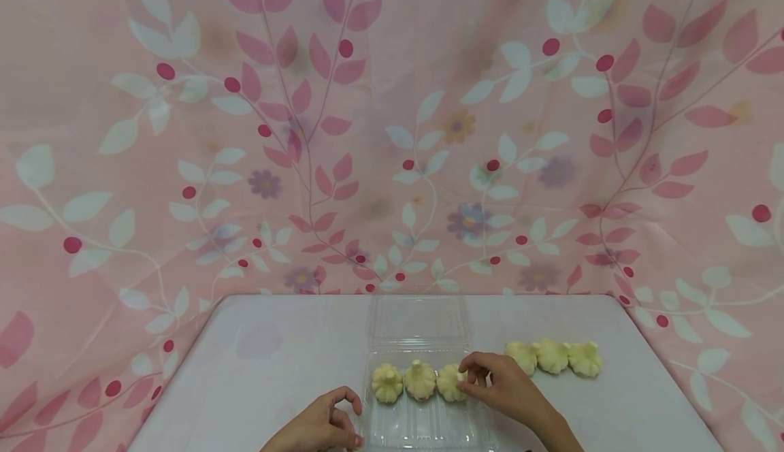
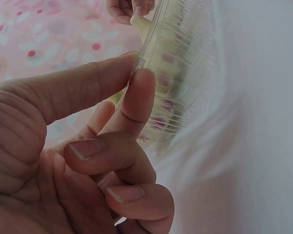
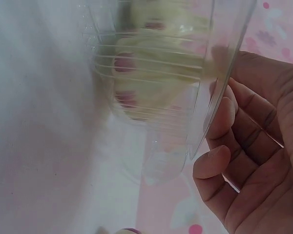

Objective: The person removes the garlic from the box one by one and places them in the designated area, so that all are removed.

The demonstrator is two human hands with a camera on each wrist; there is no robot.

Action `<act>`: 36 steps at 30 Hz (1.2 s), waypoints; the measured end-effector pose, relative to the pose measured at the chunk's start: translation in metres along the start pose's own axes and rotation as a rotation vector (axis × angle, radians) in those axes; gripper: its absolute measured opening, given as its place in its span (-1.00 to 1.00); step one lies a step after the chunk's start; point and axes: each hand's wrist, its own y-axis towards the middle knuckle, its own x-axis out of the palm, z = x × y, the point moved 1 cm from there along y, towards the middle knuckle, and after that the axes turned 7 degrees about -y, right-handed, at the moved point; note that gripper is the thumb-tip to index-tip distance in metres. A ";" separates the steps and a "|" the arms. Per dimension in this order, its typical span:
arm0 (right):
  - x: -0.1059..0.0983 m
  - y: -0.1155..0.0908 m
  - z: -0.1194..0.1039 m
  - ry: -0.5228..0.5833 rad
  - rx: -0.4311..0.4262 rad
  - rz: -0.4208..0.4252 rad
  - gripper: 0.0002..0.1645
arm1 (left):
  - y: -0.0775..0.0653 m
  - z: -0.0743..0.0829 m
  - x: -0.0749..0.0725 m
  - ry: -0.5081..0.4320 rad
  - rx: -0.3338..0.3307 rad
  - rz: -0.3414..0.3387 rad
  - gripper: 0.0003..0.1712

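A clear plastic box [image 1: 422, 431] stands on the table with its lid folded back. Three pale garlic bulbs [image 1: 419, 380] sit in a row across its far half, stems up. My left hand [image 1: 321, 421] is at the box's left side; in the left wrist view its thumb and index finger pinch the rim [image 2: 145, 48]. With thumb and fingertips my right hand [image 1: 508, 387] pinches the stem of the rightmost garlic bulb [image 1: 449, 385], inside the box. Purple patches on the bulbs' undersides [image 3: 124, 62] show through the ribbed wall in the right wrist view.
Three more garlic bulbs [image 1: 552, 357] lie in a row on the white table [image 1: 294, 350], to the right of the box. The open lid [image 1: 419, 319] lies toward the back edge. A pink floral curtain [image 1: 380, 132] hangs behind the table.
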 end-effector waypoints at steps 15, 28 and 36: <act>0.005 0.005 -0.002 -0.015 0.003 -0.002 -0.82 | 0.001 -0.001 0.001 0.016 -0.007 0.018 -0.57; 0.007 0.005 -0.004 0.035 -0.022 0.055 -0.85 | 0.001 -0.001 0.000 -0.007 -0.015 0.013 -0.59; 0.008 0.005 -0.003 0.002 0.026 0.110 -0.87 | 0.001 -0.001 0.001 -0.007 -0.015 0.015 -0.61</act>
